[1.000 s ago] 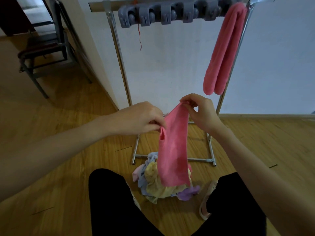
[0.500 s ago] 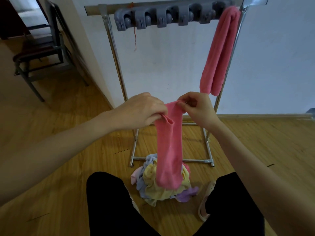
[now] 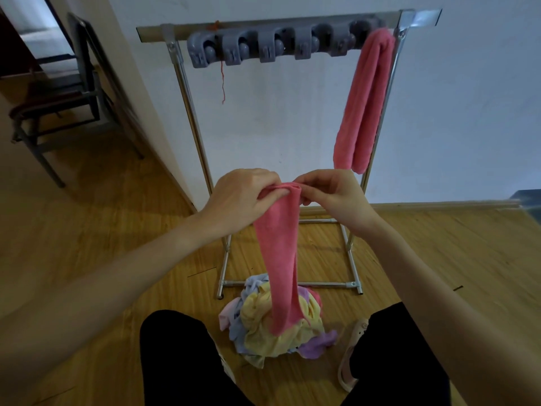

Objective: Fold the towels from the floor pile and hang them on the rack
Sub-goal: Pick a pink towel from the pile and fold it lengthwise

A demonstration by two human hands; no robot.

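Both hands pinch the top edge of the pink towel (image 3: 282, 253), which hangs down between them as a narrow folded strip, its lower end in front of the floor pile (image 3: 278, 326) below the hands. To fold it well, I judge the 2 top corners should be matched squarely and the layers kept flat before it is lifted to the rack (image 3: 187, 92) above and beyond the hands, beside the hung pink towel (image 3: 363, 104) up and to the right. The left hand (image 3: 240, 197) is knuckles-up, fingers curled over the towel's left top corner. The right hand (image 3: 336, 197) faces it, fingertips nearly meeting the left's, thumb and fingers nipping the right corner. Both forearms reach forward, converging
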